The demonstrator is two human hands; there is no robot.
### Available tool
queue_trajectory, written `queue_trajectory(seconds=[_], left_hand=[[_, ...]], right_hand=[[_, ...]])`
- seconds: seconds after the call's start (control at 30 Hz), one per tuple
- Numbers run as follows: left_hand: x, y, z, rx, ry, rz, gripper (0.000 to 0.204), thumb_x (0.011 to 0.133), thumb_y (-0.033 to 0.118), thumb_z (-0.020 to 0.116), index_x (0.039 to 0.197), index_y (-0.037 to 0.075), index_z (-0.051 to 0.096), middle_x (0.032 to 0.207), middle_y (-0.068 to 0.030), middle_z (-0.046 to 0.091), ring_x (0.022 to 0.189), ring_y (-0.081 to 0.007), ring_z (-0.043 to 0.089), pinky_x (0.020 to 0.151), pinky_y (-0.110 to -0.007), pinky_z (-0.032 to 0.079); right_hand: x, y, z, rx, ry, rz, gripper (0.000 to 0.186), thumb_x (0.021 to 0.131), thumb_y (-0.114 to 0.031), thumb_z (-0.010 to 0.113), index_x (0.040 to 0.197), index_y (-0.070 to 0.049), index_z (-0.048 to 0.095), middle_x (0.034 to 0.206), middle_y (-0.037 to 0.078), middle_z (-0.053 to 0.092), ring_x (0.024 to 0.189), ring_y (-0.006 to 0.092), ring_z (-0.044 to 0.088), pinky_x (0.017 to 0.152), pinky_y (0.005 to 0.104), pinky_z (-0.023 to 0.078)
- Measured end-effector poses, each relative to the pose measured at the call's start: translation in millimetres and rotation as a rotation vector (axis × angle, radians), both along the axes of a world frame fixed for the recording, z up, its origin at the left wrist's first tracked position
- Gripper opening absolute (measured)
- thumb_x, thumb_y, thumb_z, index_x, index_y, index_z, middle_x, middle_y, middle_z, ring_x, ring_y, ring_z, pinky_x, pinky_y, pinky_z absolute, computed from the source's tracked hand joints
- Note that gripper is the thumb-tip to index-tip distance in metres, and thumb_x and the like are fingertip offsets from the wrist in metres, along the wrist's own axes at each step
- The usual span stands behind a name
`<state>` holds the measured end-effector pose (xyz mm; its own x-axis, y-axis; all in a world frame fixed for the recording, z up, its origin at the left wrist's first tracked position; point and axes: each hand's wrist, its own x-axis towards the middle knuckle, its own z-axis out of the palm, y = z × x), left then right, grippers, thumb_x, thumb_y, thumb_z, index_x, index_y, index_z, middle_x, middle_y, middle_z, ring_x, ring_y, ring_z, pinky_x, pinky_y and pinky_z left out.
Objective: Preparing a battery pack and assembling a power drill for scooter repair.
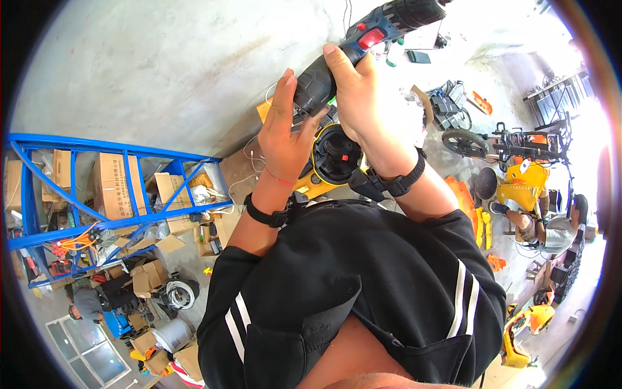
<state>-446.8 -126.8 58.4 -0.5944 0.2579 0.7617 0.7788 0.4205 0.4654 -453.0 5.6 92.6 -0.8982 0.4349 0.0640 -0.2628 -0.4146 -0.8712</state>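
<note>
A blue-and-black cordless drill (376,35) with a red trigger is held up above the bench, its chuck pointing to the upper right. My right hand (358,91) is wrapped round its handle, thumb along the side. The black battery (314,91) forms the handle's lower end. My left hand (288,123) is at that battery, with its fingers along one side and its thumb against the other. Below and between my wrists stands a yellow housing (315,189) with a round black opening (338,154) and a small red piece inside. My wrists partly cover the housing.
On the left, a blue metal rack (116,220) holds cardboard boxes (120,185) and loose parts. To the right are a wheeled frame (525,142) and yellow-orange panels (523,180). One person (558,235) sits at the right, another (87,301) is at lower left.
</note>
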Motion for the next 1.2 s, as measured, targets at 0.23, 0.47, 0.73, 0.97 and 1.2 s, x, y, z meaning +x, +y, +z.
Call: queue_trajectory(seconds=[0.23,0.47,0.73,0.97,1.2], left_hand=[[2,2,3,0.349,-0.228,-0.393,0.103,0.086,0.043,0.073,0.157,0.009,0.005,0.162,-0.0143,0.016,0.148,-0.0304,0.02,0.119,-0.049,0.018],[-19,10,24,1.027,-0.63,-0.272,0.069,0.104,0.053,0.026,0.157,0.01,0.012,0.163,-0.0107,0.016,0.148,-0.0289,0.017,0.12,-0.047,0.013],[-31,46,35,1.002,-0.815,-0.383,0.061,0.1,0.048,0.03,0.129,0.0,0.055,0.122,-0.0199,0.063,0.114,-0.0282,0.06,0.099,-0.039,0.045],[-32,49,18,1.305,-0.915,-0.447,0.047,0.097,0.037,0.038,0.109,-0.002,0.062,0.102,-0.0199,0.07,0.111,-0.0323,0.063,0.101,-0.041,0.047],[-33,51,4,1.417,-0.915,-0.482,0.041,0.1,0.034,0.037,0.104,0.001,0.06,0.098,-0.0174,0.071,0.108,-0.0308,0.063,0.101,-0.041,0.047]], right_hand=[[-1,16,14,-0.328,0.114,0.043,0.021,0.094,-0.013,0.062,0.106,0.004,0.058,0.1,0.013,0.064,0.096,0.0262,0.066,0.086,0.039,0.053],[-1,12,5,-0.426,0.152,-0.025,0.025,0.094,-0.011,0.059,0.114,0.003,0.051,0.106,0.015,0.061,0.098,0.0239,0.065,0.081,0.0373,0.055],[-1,-8,-22,-0.332,0.075,0.043,0.025,0.1,-0.024,0.055,0.113,-0.004,0.051,0.108,0.013,0.062,0.094,0.0196,0.062,0.081,0.0343,0.053],[-2,12,-16,-0.364,0.263,0.285,0.035,0.103,-0.032,0.049,0.126,-0.007,0.044,0.121,0.012,0.058,0.11,0.0212,0.056,0.096,0.0422,0.045],[1,20,-11,-0.195,0.238,0.322,0.04,0.103,-0.039,0.048,0.123,-0.005,0.044,0.12,0.015,0.059,0.106,0.0219,0.058,0.095,0.041,0.047]])
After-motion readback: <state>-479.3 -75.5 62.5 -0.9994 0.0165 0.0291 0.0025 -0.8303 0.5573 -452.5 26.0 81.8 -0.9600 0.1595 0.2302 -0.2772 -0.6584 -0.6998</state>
